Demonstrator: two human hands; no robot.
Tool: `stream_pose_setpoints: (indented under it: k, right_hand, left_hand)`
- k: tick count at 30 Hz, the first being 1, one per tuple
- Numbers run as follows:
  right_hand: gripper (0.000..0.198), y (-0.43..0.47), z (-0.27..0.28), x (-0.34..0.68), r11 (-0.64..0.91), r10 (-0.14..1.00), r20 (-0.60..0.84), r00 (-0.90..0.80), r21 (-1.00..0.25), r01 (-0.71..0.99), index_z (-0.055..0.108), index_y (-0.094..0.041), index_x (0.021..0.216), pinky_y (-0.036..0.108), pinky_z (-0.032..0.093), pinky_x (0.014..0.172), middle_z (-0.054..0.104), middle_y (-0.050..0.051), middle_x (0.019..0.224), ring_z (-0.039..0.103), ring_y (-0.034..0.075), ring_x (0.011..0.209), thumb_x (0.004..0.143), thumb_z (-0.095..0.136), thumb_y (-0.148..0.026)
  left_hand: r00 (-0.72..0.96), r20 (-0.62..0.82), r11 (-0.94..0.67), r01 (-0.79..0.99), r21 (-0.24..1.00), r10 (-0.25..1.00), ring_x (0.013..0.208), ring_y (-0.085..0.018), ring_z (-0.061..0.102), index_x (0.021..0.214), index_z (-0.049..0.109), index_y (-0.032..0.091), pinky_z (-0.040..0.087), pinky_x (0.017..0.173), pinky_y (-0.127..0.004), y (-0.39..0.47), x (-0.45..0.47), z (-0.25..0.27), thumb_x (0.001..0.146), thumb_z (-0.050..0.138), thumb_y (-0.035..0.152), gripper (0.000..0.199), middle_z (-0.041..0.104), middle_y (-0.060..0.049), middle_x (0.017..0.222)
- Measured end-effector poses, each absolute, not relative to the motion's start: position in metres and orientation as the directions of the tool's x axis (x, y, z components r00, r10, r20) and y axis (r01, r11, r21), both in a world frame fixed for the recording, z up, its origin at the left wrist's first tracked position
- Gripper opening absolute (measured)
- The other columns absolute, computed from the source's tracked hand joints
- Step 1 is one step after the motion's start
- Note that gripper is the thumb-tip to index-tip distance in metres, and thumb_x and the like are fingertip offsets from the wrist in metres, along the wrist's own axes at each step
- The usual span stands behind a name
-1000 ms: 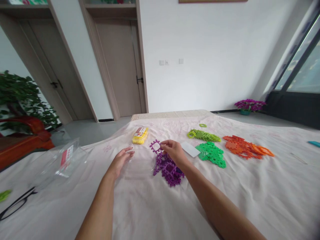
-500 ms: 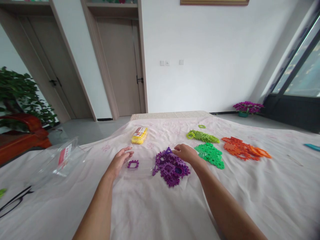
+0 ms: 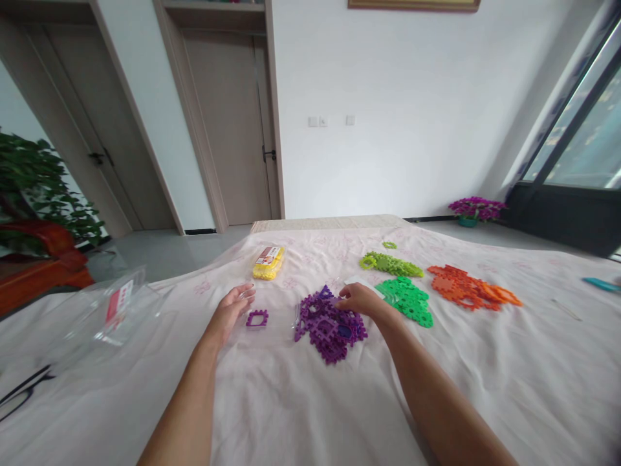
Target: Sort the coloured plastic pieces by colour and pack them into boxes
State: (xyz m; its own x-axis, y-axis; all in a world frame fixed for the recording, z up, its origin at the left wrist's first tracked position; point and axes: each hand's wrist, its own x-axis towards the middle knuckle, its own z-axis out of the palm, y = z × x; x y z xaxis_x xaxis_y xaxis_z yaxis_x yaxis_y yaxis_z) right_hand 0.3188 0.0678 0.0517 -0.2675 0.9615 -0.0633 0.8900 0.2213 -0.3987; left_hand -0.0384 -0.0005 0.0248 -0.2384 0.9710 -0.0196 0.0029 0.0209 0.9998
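Note:
My left hand (image 3: pixel 233 309) lies at the left end of a clear plastic box (image 3: pixel 279 340), its fingers stretched out and apart, close to the rim. Inside that box sits one purple square frame piece (image 3: pixel 257 318) with a toothed edge. A heap of purple interlocking plastic pieces (image 3: pixel 327 333) is piled at the box's right end. Over the heap's upper right, my right hand (image 3: pixel 359 299) has its fingers bent and closed down on a purple piece; its fingertips partly hide the piece's shape.
Behind the box stands a yellow labelled pack (image 3: pixel 268 263). Rightward lie green pieces (image 3: pixel 406 301), lime pieces (image 3: pixel 392 265) and orange pieces (image 3: pixel 470 287). Clear packaging (image 3: pixel 121 307) and black glasses (image 3: pixel 24 391) are at left; a blue object (image 3: pixel 601 285) lies far right. A pale cloth (image 3: pixel 301 414) covers the surface.
My right hand has shifted slightly and its fingers have curled in closer over the purple heap. The left hand keeps its place by the box. The whole view has drifted a little.

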Motion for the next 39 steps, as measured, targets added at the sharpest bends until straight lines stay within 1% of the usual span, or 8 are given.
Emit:
stream_pose_setpoints:
  k: [5,10,14,18,24,29,34,39]
  right_hand:
    - [0.032,0.075,0.043,0.326,0.232,0.944,-0.105,-0.312,-0.461,0.857,0.075,-0.017,0.089,0.022,0.039,0.061,0.072,0.003,0.078,0.063,0.017,0.074,0.071,0.068,-0.042]
    - [0.032,0.078,0.039,0.324,0.164,0.969,-0.071,-0.238,-0.534,0.829,0.073,-0.017,0.091,0.020,0.037,0.056,0.070,0.000,0.072,0.061,0.014,0.065,0.064,0.074,-0.034]
    - [0.024,0.077,0.038,0.321,0.187,0.961,-0.071,-0.267,-0.544,0.818,0.072,-0.016,0.086,0.020,0.037,0.056,0.070,0.000,0.074,0.061,0.014,0.067,0.068,0.069,-0.031]
    - [0.044,0.074,0.040,0.321,0.226,0.954,-0.063,-0.295,-0.497,0.838,0.071,-0.016,0.104,0.022,0.041,0.064,0.072,0.003,0.089,0.063,0.017,0.078,0.069,0.069,-0.043]
    - [0.036,0.070,0.046,0.319,0.211,0.937,-0.147,-0.318,-0.491,0.846,0.073,-0.017,0.094,0.021,0.039,0.059,0.070,0.001,0.076,0.062,0.015,0.069,0.066,0.071,-0.039]
    - [0.029,0.071,0.050,0.316,0.182,0.966,-0.024,-0.259,-0.649,0.739,0.071,-0.016,0.095,0.021,0.039,0.057,0.070,0.002,0.075,0.059,0.012,0.062,0.070,0.065,-0.027]
    - [0.030,0.064,0.058,0.300,0.198,0.975,0.134,-0.175,-0.882,0.427,0.069,-0.013,0.096,0.022,0.042,0.056,0.068,0.003,0.075,0.056,0.012,0.060,0.077,0.057,-0.033]
    - [0.032,0.046,0.054,0.260,0.276,0.957,0.231,-0.176,-0.913,0.301,0.066,-0.015,0.099,0.022,0.042,0.055,0.066,0.001,0.073,0.055,0.012,0.060,0.077,0.058,-0.037]
  left_hand:
    - [-0.191,0.251,-0.177,0.334,0.926,0.949,0.123,-0.025,0.055,0.115,0.063,0.019,0.038,0.108,-0.040,0.004,-0.043,0.030,0.076,0.060,0.034,0.043,0.061,-0.010,0.130]
    - [-0.083,0.320,-0.224,0.554,0.802,0.944,0.128,-0.024,0.051,0.121,0.063,0.022,0.032,0.113,-0.040,-0.006,-0.034,0.051,0.086,0.050,0.045,0.044,0.061,-0.006,0.132]
    - [-0.030,0.270,-0.214,0.528,0.822,0.962,0.131,-0.024,0.048,0.123,0.063,0.022,0.031,0.114,-0.039,-0.013,-0.021,0.060,0.090,0.043,0.051,0.048,0.059,-0.006,0.135]
    - [-0.064,0.264,-0.205,0.464,0.862,0.962,0.132,-0.024,0.047,0.120,0.065,0.023,0.028,0.116,-0.037,-0.013,-0.018,0.058,0.090,0.043,0.053,0.048,0.060,-0.006,0.134]
    - [-0.084,0.281,-0.205,0.495,0.845,0.956,0.127,-0.024,0.051,0.121,0.064,0.024,0.033,0.113,-0.037,-0.010,-0.020,0.052,0.091,0.041,0.055,0.049,0.064,-0.007,0.128]
    - [-0.063,0.314,-0.231,0.545,0.806,0.947,0.124,-0.024,0.054,0.124,0.062,0.022,0.034,0.111,-0.038,-0.006,-0.022,0.046,0.092,0.038,0.054,0.050,0.066,-0.007,0.124]
    - [-0.065,0.317,-0.232,0.546,0.805,0.946,0.123,-0.024,0.055,0.124,0.061,0.022,0.037,0.109,-0.037,-0.006,-0.023,0.045,0.092,0.039,0.052,0.049,0.065,-0.007,0.126]
    - [-0.080,0.310,-0.221,0.536,0.815,0.947,0.124,-0.025,0.054,0.123,0.062,0.023,0.035,0.110,-0.038,-0.007,-0.021,0.047,0.091,0.041,0.051,0.047,0.065,-0.006,0.126]
